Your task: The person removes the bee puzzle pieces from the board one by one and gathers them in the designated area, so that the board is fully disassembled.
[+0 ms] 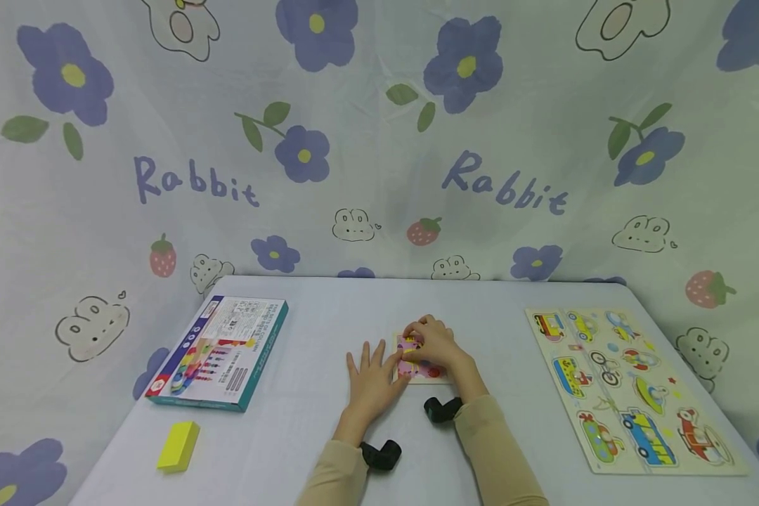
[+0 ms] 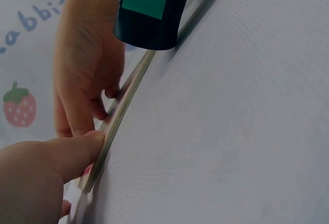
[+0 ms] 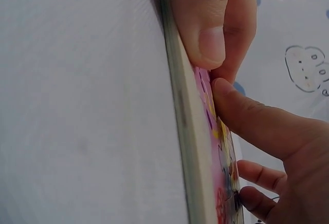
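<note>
A small wooden jigsaw puzzle (image 1: 431, 380) with a pink picture lies on the table between both hands. My left hand (image 1: 371, 379) has its fingers spread on the tabletop, and its thumb (image 2: 85, 149) presses the puzzle's near left edge. From the right, my right hand (image 1: 439, 344) reaches over the puzzle, fingers bent and thumb (image 3: 241, 108) low on the pink surface, close to the left thumb. I cannot tell whether a piece is between those fingers. Cut lines show on the puzzle (image 3: 213, 131) in the right wrist view.
A flat boxed set (image 1: 228, 351) lies at the left, with a yellow block (image 1: 178, 447) in front of it. At the right is a large board of vehicle pictures (image 1: 635, 390). Black wrist cameras (image 1: 381, 455) sit on both wrists. A patterned cloth (image 1: 379, 140) hangs behind the table.
</note>
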`<state>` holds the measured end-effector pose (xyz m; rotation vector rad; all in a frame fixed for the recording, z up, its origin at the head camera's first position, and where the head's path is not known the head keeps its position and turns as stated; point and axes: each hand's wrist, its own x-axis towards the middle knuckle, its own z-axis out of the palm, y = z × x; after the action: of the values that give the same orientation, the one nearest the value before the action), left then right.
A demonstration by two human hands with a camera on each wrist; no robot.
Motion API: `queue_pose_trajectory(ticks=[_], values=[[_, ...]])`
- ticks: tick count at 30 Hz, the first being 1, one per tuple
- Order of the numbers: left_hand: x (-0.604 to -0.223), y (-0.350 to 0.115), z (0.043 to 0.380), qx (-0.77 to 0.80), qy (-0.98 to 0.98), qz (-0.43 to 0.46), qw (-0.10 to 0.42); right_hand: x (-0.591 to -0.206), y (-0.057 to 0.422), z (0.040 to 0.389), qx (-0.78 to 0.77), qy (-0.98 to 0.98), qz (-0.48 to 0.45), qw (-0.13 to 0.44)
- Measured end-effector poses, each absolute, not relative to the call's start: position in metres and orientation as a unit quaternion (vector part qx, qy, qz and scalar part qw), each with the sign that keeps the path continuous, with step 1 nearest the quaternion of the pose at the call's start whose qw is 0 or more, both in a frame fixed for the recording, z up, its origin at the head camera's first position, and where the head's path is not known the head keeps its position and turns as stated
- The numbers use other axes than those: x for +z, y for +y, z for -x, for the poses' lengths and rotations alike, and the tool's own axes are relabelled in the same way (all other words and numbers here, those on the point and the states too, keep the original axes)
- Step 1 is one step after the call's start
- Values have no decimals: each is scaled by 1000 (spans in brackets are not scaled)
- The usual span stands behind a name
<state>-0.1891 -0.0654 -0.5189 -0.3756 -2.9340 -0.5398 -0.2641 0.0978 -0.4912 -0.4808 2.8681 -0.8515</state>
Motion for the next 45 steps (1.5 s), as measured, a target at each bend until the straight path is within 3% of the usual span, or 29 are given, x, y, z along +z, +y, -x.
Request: queue_pose_trajectory(ticks=[31,38,45], values=[[-517,-64,190,-178,-975,120,57,-490,94,272,-304,937,158,72],[-517,-63,190,-179,-975,119,58,-493,96,269,-360,915,163,83],[-514,-64,189,-178,-975,118,60,-498,99,268,-469,873,103,83]])
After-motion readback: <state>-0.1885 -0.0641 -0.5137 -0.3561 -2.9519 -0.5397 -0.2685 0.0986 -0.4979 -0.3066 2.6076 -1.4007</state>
